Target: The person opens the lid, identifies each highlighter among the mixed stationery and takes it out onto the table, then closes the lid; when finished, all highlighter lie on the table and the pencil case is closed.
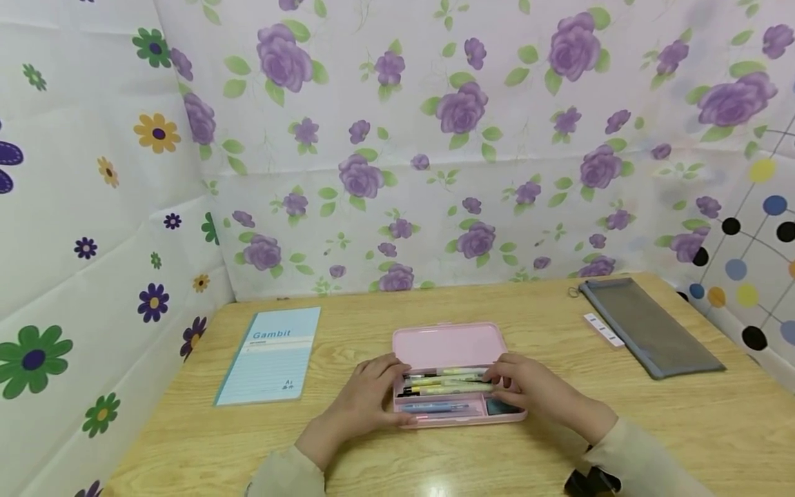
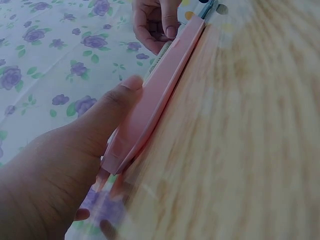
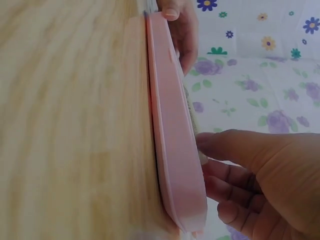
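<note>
An open pink pencil case (image 1: 450,345) lies on the table with its lid folded back. Several pens (image 1: 444,381) fill the rear compartment; blue and pink pens (image 1: 435,408) lie in the front one, beside a small dark item (image 1: 500,407) at the right. My left hand (image 1: 366,395) grips the case's left end, thumb along the front and fingers behind. At the right end, my right hand (image 1: 534,386) reaches over the rear compartment. Its thumb and fingers pinch the pale end of a pen (image 3: 202,158), partly hidden by the hand.
A light blue notebook (image 1: 270,359) lies to the left. On the right are a grey mesh zip pouch (image 1: 652,328) and a small pink-and-white strip (image 1: 603,330). A black object (image 1: 593,481) sits by the right sleeve. Flowered cloth (image 1: 373,172) hangs behind the table.
</note>
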Demonstrator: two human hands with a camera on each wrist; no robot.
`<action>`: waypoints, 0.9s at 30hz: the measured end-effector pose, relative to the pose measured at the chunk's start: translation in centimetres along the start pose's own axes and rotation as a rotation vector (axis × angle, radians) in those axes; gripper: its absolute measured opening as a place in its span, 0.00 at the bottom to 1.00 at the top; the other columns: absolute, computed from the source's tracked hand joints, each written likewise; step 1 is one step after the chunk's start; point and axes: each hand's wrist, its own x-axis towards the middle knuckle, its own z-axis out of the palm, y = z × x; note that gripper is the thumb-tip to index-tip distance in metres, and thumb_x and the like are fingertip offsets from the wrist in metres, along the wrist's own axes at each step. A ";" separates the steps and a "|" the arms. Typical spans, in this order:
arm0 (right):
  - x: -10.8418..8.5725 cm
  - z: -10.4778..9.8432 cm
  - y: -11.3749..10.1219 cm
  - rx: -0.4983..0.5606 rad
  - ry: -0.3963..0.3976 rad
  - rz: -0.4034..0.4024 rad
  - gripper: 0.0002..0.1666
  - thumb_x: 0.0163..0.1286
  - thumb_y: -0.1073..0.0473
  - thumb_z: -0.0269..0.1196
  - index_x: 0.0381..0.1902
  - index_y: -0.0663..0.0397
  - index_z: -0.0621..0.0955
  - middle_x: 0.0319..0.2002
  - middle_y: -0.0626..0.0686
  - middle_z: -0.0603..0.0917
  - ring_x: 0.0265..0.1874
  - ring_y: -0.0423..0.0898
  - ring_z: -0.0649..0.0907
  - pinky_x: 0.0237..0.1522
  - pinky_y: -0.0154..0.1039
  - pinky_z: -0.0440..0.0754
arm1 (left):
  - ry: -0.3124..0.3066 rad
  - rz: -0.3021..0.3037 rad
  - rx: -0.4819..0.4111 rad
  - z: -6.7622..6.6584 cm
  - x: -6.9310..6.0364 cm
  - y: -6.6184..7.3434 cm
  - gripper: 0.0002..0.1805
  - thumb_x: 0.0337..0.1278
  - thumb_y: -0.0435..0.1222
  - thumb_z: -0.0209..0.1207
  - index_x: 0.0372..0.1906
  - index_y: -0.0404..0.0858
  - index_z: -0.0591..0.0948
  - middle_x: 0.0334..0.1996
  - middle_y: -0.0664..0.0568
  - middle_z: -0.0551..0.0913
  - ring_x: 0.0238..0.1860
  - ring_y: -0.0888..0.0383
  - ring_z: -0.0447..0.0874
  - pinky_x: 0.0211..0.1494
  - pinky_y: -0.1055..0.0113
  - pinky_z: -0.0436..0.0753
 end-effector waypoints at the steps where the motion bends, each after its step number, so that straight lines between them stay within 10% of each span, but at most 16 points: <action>1: 0.0 0.1 0.0 0.000 0.002 0.001 0.11 0.62 0.64 0.66 0.44 0.55 0.83 0.33 0.44 0.78 0.29 0.30 0.74 0.28 0.27 0.77 | -0.002 -0.002 -0.002 0.0 0.1 0.0 0.46 0.43 0.67 0.62 0.66 0.46 0.70 0.66 0.50 0.70 0.70 0.51 0.64 0.71 0.48 0.66; 27: 0.6 -1.5 0.0 -0.099 0.110 0.004 0.06 0.62 0.63 0.66 0.38 0.50 0.83 0.33 0.43 0.80 0.29 0.30 0.75 0.28 0.27 0.77 | 0.001 0.000 -0.008 0.0 0.1 -0.2 0.46 0.43 0.66 0.63 0.66 0.46 0.71 0.66 0.50 0.70 0.68 0.50 0.66 0.70 0.47 0.67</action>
